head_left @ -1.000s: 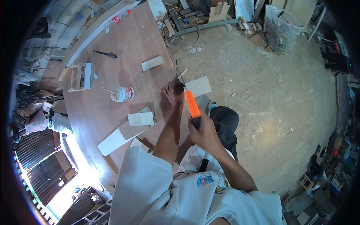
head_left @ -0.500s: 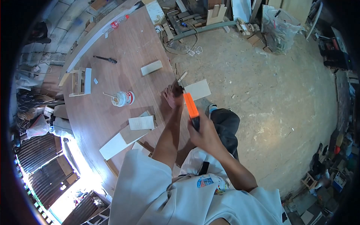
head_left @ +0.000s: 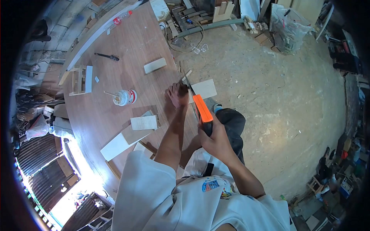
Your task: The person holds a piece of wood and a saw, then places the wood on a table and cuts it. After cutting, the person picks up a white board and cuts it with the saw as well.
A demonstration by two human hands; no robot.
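Observation:
My right hand (head_left: 216,134) is wrapped round the orange and black handle of a handsaw (head_left: 202,107). The saw's thin blade slants up and left, past the table edge. Beside it, my left hand (head_left: 178,95) presses down at that edge, fingers bent and partly in shadow; what lies under them I cannot tell. A small pale wood strip (head_left: 187,75) juts out just beyond these fingers, close to the blade. Right of the blade a flat pale board (head_left: 204,89) shows beyond the table edge, low near my foot.
On the brown table (head_left: 131,46) are a pale wood block (head_left: 155,66), a white tub (head_left: 125,97) with a stick in it, a dark slim tool (head_left: 106,56), a small wooden frame (head_left: 81,80) and a plastic bottle (head_left: 122,17). Board pieces (head_left: 144,123) lie nearer me.
My right hand has drawn the saw back toward me and slightly right, baring more blade beside my left hand. My left hand stays at the table edge. The whole view has shifted slightly.

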